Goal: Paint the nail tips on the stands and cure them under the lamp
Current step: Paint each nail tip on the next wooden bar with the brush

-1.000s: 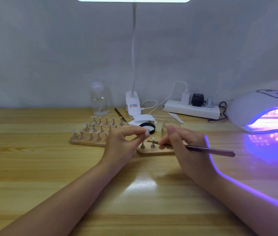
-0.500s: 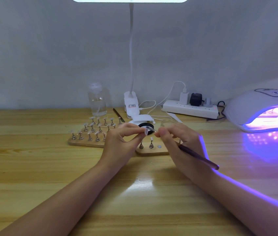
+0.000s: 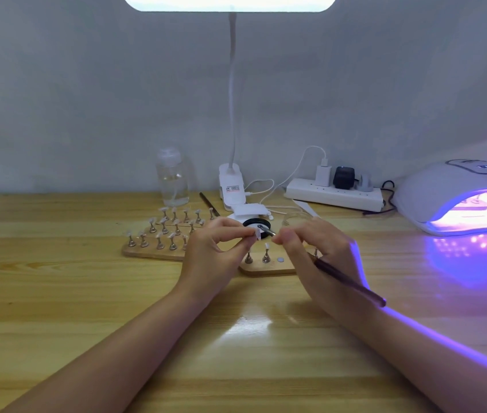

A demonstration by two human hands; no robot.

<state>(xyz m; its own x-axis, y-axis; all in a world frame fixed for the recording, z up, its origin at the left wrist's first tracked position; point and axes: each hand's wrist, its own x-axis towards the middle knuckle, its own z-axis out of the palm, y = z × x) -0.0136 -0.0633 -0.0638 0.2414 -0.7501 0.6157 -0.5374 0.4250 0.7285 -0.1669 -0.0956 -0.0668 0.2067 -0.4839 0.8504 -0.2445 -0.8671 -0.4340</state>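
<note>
My left hand [image 3: 215, 248] pinches a small stand with a white nail tip [image 3: 257, 233] lifted above the table. My right hand [image 3: 316, 251] grips a dark purple brush [image 3: 349, 283]; its metal end [image 3: 267, 231] touches the held tip. Just below, a small wooden board [image 3: 278, 268] carries two stands with tips [image 3: 266, 253]. A larger wooden board [image 3: 146, 251] to the left holds several stands with white tips. The white curing lamp [image 3: 456, 192] glows purple at the right.
A black-rimmed pot [image 3: 255, 224] sits behind my hands, with a small glass jar [image 3: 295, 217] beside it. A clear bottle [image 3: 173, 177], a desk lamp's clip base [image 3: 231, 186], a power strip [image 3: 334, 195] with cables and a spare brush [image 3: 205, 199] line the back.
My right hand swung the brush from level to slanting down right and brought its tip up from the small board to the nail tip that my left hand holds.
</note>
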